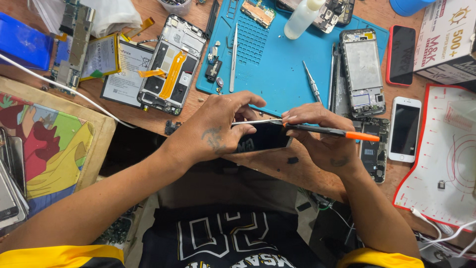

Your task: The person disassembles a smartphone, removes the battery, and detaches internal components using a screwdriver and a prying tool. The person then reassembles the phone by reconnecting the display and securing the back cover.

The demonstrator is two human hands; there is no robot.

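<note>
Nearest the camera, the left hand (218, 130) is closed around a dark phone (264, 136), thumb under its lower edge and fingers curled over the top, holding it on edge just above the near rim of the wooden workbench (148, 111). The right hand (322, 134) meets it from 3 o'clock, fingers pinched shut on a slim tool with an orange end (342, 132) whose tip sits at the phone's upper right corner.

At 9 o'clock, left of the forearm, lies a board with a colourful cartoon print (54, 144). At 3 o'clock a stripped circuit-board phone body (373, 149) lies just beside the right hand, then a white phone (405, 129) with a dark screen, then a white mat with red lines (441, 168) at the bench's right edge.

Further out, at 12 o'clock, a blue work mat (272, 64) covers the middle of the bench. On it lie metal tweezers (233, 59), a small screwdriver (312, 82), and at 1 o'clock an opened phone frame (363, 72). A clear plastic bottle (303, 17) stands at the mat's far edge.

At 11 o'clock, off the mat, rests an open phone chassis with orange ribbon cables (171, 64), a flat battery (126, 74) touching its left side, and another battery with a yellow border (100, 57) beyond. A white cable (64, 84) crosses the wood there. At 2 o'clock a phone with a red case (400, 54) lies beside a printed cardboard box (448, 42).
</note>
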